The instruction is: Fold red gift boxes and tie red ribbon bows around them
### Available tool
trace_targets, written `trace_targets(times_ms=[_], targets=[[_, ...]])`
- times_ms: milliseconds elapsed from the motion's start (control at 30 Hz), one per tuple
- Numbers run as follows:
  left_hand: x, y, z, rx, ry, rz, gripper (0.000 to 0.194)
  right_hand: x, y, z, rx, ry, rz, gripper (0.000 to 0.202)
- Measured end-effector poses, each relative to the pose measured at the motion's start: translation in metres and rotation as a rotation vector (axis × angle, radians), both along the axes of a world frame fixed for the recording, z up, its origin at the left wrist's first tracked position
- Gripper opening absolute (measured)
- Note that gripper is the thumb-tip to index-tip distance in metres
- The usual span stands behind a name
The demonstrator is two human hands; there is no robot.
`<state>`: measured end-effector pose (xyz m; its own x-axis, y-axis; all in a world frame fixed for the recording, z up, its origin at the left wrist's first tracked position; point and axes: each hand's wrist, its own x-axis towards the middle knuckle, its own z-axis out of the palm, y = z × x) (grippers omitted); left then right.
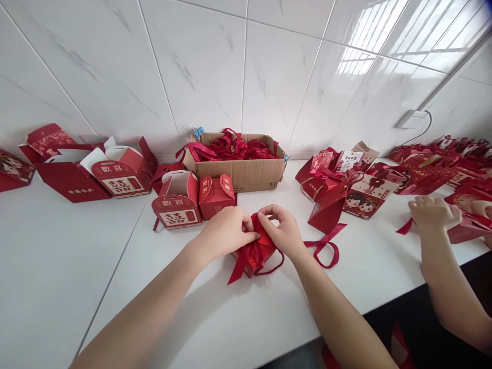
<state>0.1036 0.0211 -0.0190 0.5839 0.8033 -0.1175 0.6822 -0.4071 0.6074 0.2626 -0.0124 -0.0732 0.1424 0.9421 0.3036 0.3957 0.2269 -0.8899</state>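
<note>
A small red gift box (pixel 251 266) stands near the middle of the white table, with a dark red ribbon (pixel 240 264) tied round it in a bow and a cord looping out at its right side. My left hand (pixel 226 230) is at the upper left of the bow, its thumb and index finger pinched on the ribbon. On the box's other side, my right hand (pixel 282 228) has curled fingers pinching the ribbon near the top. The fingers partly cover the box top.
Behind stands a cardboard box (pixel 246 174) full of red ribbons. Open red boxes (pixel 179 205) stand left of it, more (pixel 125 177) farther left. A loose ribbon (pixel 326 253) lies right, near finished boxes (pixel 359 197). Another person's hand (pixel 434 215) works at the far right.
</note>
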Motion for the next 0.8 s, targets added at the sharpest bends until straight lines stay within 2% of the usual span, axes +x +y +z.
trace_targets(times_ms=[33,133,200,300,400,533,800], targets=[[0.0002,-0.0001,0.0004,0.007,-0.001,0.001,0.024,0.0009,-0.0005,0.0008,0.021,-0.004,0.015,0.006],[0.0004,-0.0013,0.0016,0.034,-0.01,-0.009,0.023,0.0044,-0.0016,0.0039,0.074,-0.046,0.085,0.027],[0.0005,-0.0023,0.0021,0.036,-0.015,-0.012,0.022,0.0054,-0.0016,0.0053,0.087,-0.104,0.121,0.026],[0.0008,-0.0032,0.0026,0.022,-0.013,-0.004,0.022,0.0037,-0.0008,0.0051,0.091,-0.126,0.076,0.016],[0.0011,-0.0028,0.0029,-0.004,-0.008,0.009,0.024,0.001,-0.0001,0.003,0.082,-0.085,-0.002,0.014],[0.0014,-0.0015,0.0029,-0.044,0.004,0.023,0.023,0.001,0.0009,0.0012,0.079,-0.086,-0.034,0.016],[0.0041,-0.0051,0.0057,0.041,0.033,0.109,0.022,0.0074,0.001,0.0029,0.145,-0.168,-0.065,0.014]])
